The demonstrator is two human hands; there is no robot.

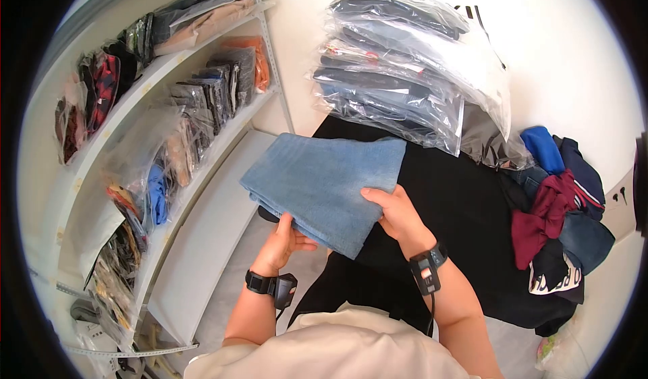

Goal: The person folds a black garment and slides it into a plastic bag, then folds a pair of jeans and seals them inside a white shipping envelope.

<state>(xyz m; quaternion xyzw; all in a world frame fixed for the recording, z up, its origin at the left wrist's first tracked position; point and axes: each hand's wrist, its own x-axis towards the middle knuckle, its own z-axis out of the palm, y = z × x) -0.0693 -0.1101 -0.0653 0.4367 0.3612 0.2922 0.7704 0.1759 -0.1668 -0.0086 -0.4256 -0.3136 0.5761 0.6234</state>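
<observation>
The stack of bags blocks the far end of the table and the loose pile crowds its right side, so my right hand has only the bare black middle to pass over. On my left the upper shelves are packed with bags. The low shelf is bare, and the floor gap beside it lies open below my left hand and the denim both hands grip.

One folded blue cloth. Two grips on it: left grip, right grip. Two black wristbands. One stack of bagged garments at 12 o'clock, its bags too overlapped to count. One heap of loose clothes at 3 o'clock. Three shelf boards at 9 o'clock.
</observation>
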